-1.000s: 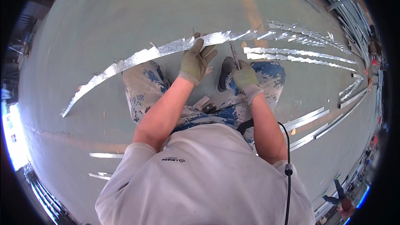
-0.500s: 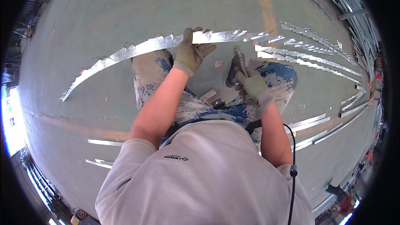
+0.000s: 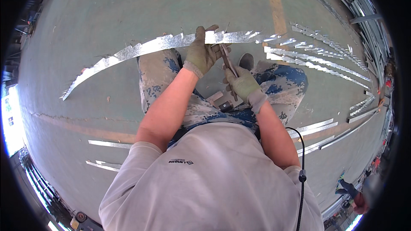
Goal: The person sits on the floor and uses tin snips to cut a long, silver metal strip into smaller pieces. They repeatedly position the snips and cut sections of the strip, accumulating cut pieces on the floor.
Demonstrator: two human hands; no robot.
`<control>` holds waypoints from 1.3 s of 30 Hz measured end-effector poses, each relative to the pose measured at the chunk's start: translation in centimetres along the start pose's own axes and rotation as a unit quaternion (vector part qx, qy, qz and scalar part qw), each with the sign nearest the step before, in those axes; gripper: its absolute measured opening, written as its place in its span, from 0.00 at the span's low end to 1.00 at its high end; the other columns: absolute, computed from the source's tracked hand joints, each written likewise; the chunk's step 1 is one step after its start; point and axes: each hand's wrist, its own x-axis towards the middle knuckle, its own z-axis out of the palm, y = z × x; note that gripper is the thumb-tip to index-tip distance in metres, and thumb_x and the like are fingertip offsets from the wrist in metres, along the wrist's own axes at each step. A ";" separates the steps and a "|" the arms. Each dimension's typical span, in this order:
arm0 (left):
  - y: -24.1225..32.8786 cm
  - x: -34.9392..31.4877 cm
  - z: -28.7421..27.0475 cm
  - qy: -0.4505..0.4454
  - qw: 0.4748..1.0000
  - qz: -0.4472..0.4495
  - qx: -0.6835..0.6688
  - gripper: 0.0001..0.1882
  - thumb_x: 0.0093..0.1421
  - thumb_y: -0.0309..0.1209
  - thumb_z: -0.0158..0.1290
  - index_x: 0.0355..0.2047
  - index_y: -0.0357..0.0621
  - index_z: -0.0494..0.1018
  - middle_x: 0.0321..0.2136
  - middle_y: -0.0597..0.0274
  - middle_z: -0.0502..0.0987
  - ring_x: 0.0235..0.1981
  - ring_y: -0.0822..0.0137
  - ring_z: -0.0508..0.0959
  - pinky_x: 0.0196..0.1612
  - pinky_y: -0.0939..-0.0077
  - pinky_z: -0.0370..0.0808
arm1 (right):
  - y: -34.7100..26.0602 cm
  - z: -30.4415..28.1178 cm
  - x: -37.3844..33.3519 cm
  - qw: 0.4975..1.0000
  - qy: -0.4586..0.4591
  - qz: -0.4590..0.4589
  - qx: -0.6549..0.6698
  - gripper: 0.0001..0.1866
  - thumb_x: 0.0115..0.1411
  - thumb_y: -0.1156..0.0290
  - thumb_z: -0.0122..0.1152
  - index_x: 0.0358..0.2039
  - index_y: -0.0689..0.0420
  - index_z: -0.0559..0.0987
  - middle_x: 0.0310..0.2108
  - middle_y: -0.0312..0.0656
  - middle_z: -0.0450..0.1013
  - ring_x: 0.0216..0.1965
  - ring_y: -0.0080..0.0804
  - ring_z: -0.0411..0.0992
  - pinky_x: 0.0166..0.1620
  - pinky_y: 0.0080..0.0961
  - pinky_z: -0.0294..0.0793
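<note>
A long, thin strip of shiny sheet metal [image 3: 158, 45] arches across in front of me, with cut, jagged tabs along its far edge. My left hand [image 3: 198, 54], in a worn grey-green glove, grips the strip near its middle, fingers over the far side. In my gloved right hand [image 3: 246, 83] is a dark metal hand tool [image 3: 227, 60] resembling pliers or snips. The tool's tip lies at the strip's near edge, just right of my left hand; whether it touches the metal I cannot tell.
Several jagged metal strips [image 3: 317, 63] lie on the floor at right, and plain strips [image 3: 110, 144] lie at left. A small block and dark cylinder [image 3: 225, 106] sit between my legs. Metal lengths [image 3: 369, 32] are piled at far right. Another person [image 3: 358, 197] is at lower right.
My right hand has moved left with the tool, bringing its tip from over my shoe to the strip beside my left hand. The strip and left hand have shifted slightly right.
</note>
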 end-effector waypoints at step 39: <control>-0.2 0.0 -0.5 0.003 1.000 0.010 0.002 0.37 0.73 0.61 0.43 0.63 0.38 0.64 0.58 0.42 0.75 0.56 0.47 0.81 0.62 0.42 0.78 | 0.1 -1.9 0.3 0.827 -0.285 0.115 0.470 0.28 0.75 0.44 0.51 0.42 0.60 0.81 0.20 0.36 0.72 0.16 0.25 0.66 0.21 0.26 0.69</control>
